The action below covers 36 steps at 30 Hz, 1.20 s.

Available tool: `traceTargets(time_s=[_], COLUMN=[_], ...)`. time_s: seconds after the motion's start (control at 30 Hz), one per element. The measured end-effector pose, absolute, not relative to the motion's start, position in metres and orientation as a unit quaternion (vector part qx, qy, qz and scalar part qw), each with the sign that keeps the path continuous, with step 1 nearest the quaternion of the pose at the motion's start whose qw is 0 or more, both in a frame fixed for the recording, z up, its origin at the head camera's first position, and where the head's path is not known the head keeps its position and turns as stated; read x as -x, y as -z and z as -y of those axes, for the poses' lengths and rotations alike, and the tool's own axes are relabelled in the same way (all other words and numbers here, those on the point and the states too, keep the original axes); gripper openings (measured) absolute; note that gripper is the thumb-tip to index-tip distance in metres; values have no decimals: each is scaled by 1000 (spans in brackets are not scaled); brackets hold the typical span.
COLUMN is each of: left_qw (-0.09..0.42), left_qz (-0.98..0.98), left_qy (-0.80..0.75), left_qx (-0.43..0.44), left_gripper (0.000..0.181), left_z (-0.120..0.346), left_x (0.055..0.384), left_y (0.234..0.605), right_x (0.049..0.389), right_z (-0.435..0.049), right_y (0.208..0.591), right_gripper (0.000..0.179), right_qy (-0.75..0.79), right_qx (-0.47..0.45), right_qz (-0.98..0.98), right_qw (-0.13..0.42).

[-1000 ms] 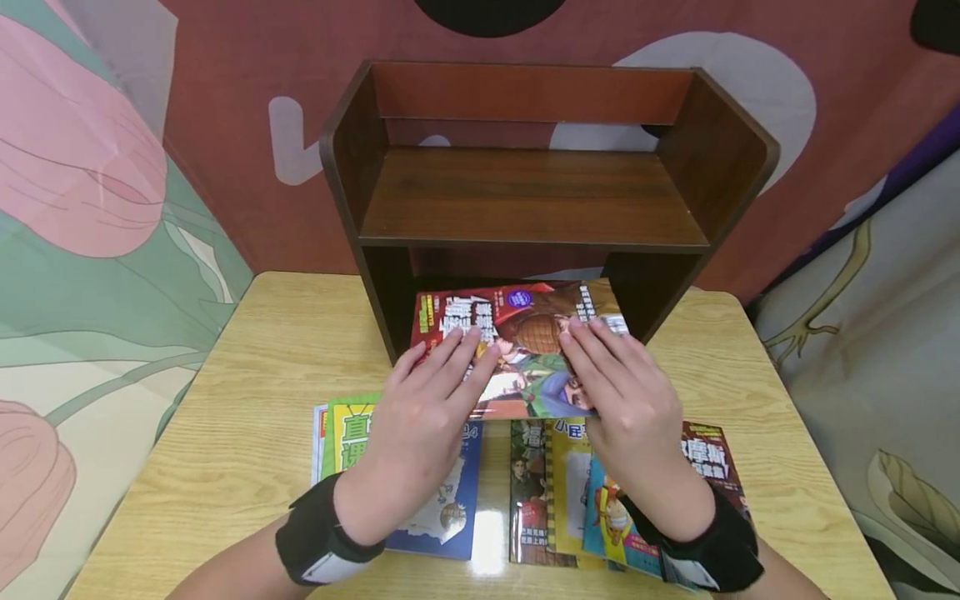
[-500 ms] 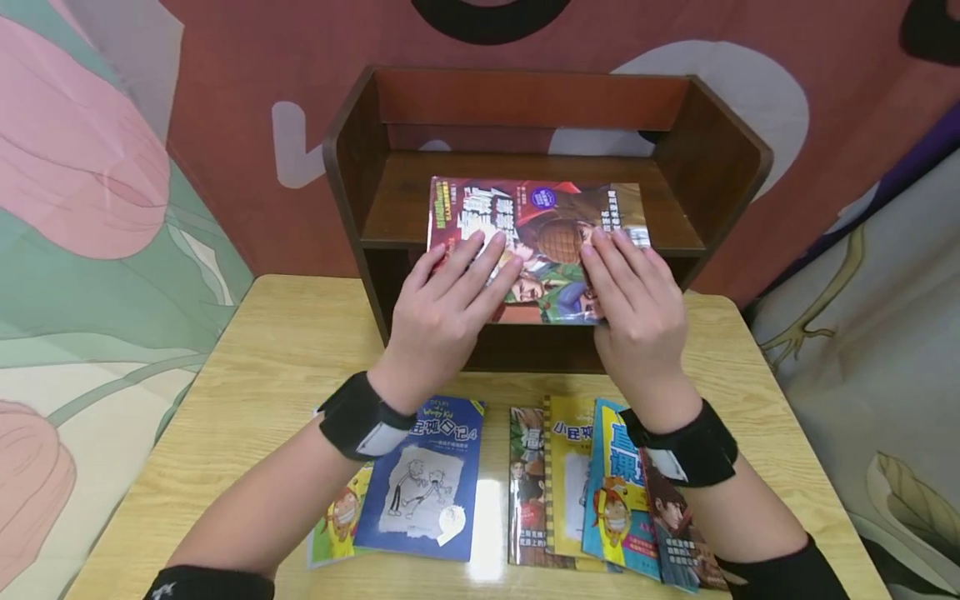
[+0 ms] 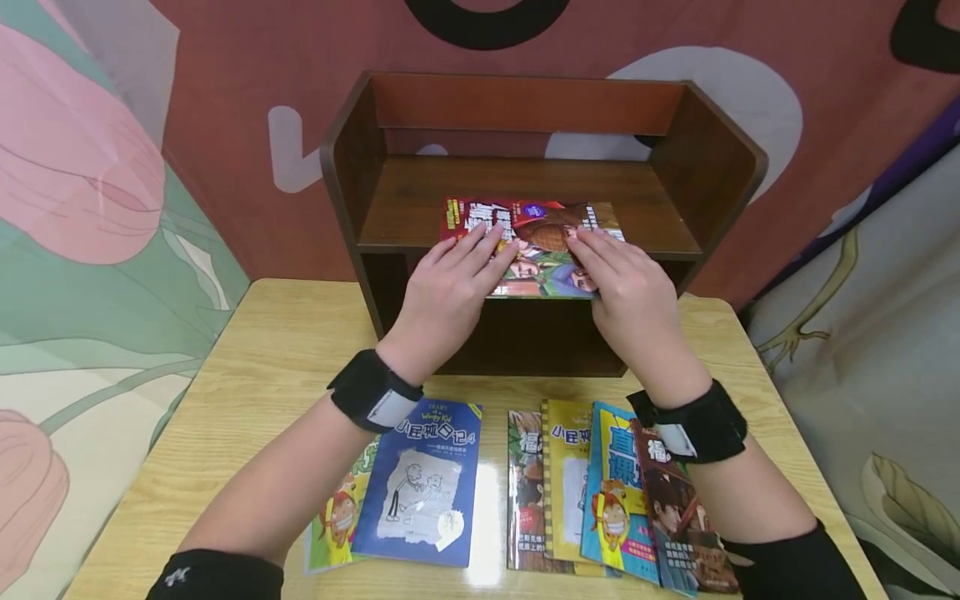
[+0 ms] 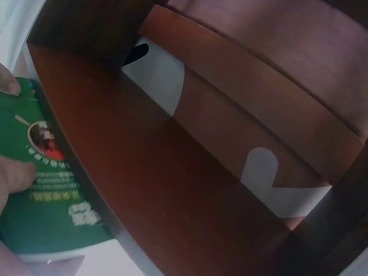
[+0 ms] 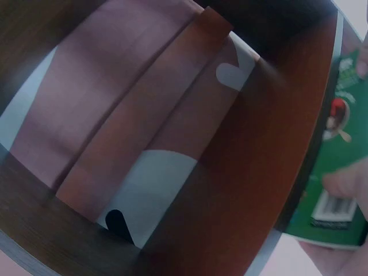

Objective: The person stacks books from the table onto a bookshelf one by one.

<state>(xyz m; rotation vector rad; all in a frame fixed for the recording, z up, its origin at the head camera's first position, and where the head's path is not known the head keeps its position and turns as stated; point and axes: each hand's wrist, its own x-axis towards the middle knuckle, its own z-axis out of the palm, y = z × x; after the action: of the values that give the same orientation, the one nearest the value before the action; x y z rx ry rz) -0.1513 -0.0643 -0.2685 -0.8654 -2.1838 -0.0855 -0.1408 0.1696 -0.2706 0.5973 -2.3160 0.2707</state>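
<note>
A storybook (image 3: 551, 271) with a red and brown illustrated cover is tilted at the front edge of the upper shelf board (image 3: 420, 192). My left hand (image 3: 450, 287) grips its left side and my right hand (image 3: 633, 287) its right side, fingers spread over the front cover. In the left wrist view, the thumb presses against the green back cover (image 4: 52, 221), close to the board's edge. The right wrist view likewise has a thumb on the green back cover (image 5: 351, 150), beside the barcode.
The dark wooden bookshelf (image 3: 731, 158) stands at the table's back, against a patterned curtain. On the wooden table (image 3: 292, 350) lie a blue book (image 3: 427, 500) overlapping a green one (image 3: 337, 521), and several overlapping books (image 3: 618, 500) to the right.
Both hands have raised the book from in front of the lower compartment up to the upper shelf board. Since half a second ago it has dipped slightly and its cover looks more foreshortened.
</note>
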Motion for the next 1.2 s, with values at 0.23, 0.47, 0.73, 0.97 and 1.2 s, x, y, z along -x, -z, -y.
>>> traceTargets(time_s=[0.23, 0.47, 0.73, 0.97, 1.2], left_qw=[326, 274, 209, 155, 116], left_qz=[881, 892, 912, 929, 941], left_qy=[39, 43, 54, 47, 37], left_qx=[340, 358, 348, 332, 315], left_gripper=[45, 71, 65, 64, 63], left_z=[66, 70, 72, 69, 66], left_x=[157, 156, 161, 172, 184], left_y=[264, 256, 248, 238, 232], right_x=[143, 142, 146, 159, 170], right_z=[-175, -185, -186, -188, -186], right_y=[260, 252, 244, 240, 234], right_gripper=[64, 82, 62, 61, 63], right_qy=[-76, -76, -103, -120, -113], right_qx=[-214, -257, -255, -250, -243], right_qz=[939, 945, 953, 953, 958], right_qw=[260, 188, 128, 124, 104])
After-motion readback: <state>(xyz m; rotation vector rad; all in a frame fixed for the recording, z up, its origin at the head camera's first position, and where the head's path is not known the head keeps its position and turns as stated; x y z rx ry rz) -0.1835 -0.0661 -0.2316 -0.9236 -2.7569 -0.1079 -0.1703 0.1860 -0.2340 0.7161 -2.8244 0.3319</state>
